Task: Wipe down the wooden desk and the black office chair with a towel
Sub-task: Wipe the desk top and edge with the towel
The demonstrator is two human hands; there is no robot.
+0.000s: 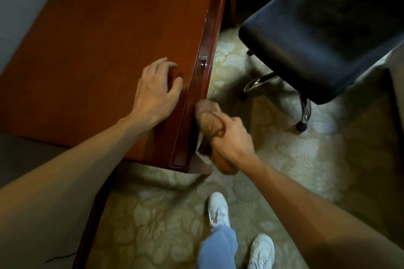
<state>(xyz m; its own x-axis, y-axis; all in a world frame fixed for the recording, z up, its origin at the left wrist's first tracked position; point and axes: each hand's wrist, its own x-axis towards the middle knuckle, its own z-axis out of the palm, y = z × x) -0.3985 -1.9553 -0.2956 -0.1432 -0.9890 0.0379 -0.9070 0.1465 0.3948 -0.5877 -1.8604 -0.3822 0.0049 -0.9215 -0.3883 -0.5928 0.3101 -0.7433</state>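
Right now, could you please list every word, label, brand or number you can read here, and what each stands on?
No text can be read.
The wooden desk, the black office chair, the towel and the white shoes show no lettering; the metal fitting on the desk's front edge is too small to show any mark.

one desk (98, 39), one chair (323, 35), one towel (208, 118), two grips (156, 91) (231, 141), two shoes (218, 208) (261, 251)
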